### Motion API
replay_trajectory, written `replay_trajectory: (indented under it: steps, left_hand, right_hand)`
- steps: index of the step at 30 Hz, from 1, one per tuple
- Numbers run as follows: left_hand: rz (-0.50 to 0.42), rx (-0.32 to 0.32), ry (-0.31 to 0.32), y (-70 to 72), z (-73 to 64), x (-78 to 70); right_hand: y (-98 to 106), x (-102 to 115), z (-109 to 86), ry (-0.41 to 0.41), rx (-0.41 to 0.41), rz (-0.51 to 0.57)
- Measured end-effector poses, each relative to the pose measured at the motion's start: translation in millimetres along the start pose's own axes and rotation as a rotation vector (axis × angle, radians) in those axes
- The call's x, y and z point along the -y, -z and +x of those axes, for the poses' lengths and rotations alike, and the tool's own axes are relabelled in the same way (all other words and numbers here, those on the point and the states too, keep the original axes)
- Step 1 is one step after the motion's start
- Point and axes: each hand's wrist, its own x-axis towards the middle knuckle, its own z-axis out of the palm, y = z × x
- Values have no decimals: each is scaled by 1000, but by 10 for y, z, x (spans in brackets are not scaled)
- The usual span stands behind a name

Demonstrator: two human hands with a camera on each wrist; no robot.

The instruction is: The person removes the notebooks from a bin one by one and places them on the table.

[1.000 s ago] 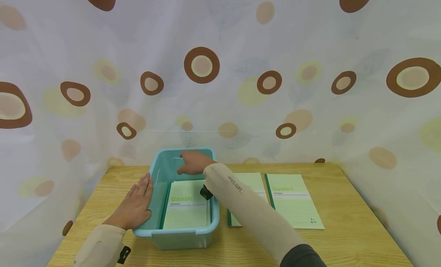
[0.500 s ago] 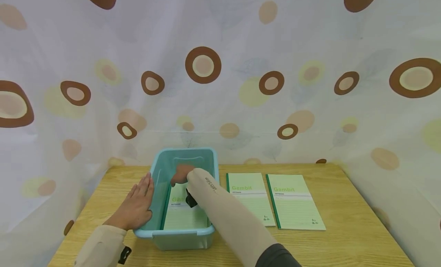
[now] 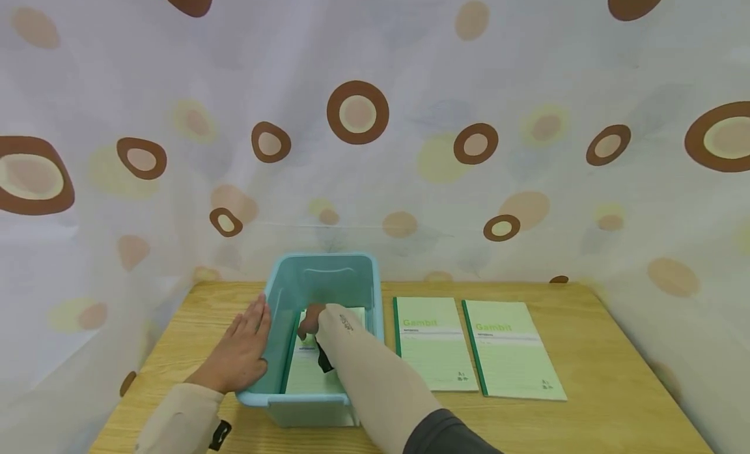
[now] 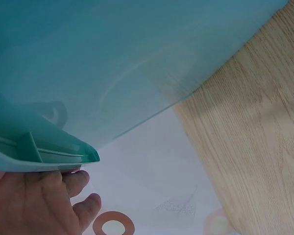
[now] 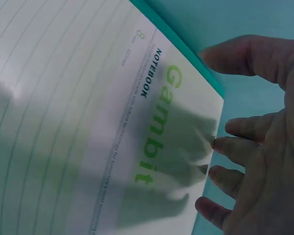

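A light blue plastic bin [image 3: 305,398] stands on the table, with a pale green notebook [image 3: 309,374] lying inside. My left hand [image 3: 239,355] rests straight-fingered on the bin's left rim; in the left wrist view, fingertips [image 4: 85,208] show below the rim. My right hand [image 3: 310,320] reaches down into the bin over the notebook's far end. In the right wrist view the thumb [image 5: 230,58] is at the green spine and the spread fingers [image 5: 232,149] are right at the top edge marked "Gambit". My forearm covers part of the notebook in the head view.
Two matching notebooks lie side by side to the right of the bin, a nearer one [image 3: 436,350] and one farther right [image 3: 518,359]. The wooden table [image 3: 609,389] ends at a patterned curtain [image 3: 410,180] behind and at both sides.
My right hand has come down from the bin's back wall toward the notebook's top edge. The notebooks on the table show fully now. My left hand stays on the rim; the head view has shifted slightly.
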Motion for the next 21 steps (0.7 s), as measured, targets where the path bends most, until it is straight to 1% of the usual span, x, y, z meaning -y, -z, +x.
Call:
replay_trajectory:
  steps: [3,8,11,15,18,21]
  left_hand:
    - [6,3,6,-9,1,-14]
    - [20,0,9,-27,-2,-22]
    - [23,-6,9,-34,-2,-28]
    - [14,-3,17,-34,-8,-34]
    - [14,-2,15,-31,-12,-32]
    - [18,-7,8,-34,-11,-24]
  right_hand:
    - [-53,-35,40,-7,11,-24]
    - [-95,-70,108,19,18,-39]
    - [-103,-73,118,1,-12,-126]
    - [-114,-66,122,-48,-59,-199]
    - [-129,-69,146,-50,-87,-180]
    - [-143,-77,173,-24,-123,-172]
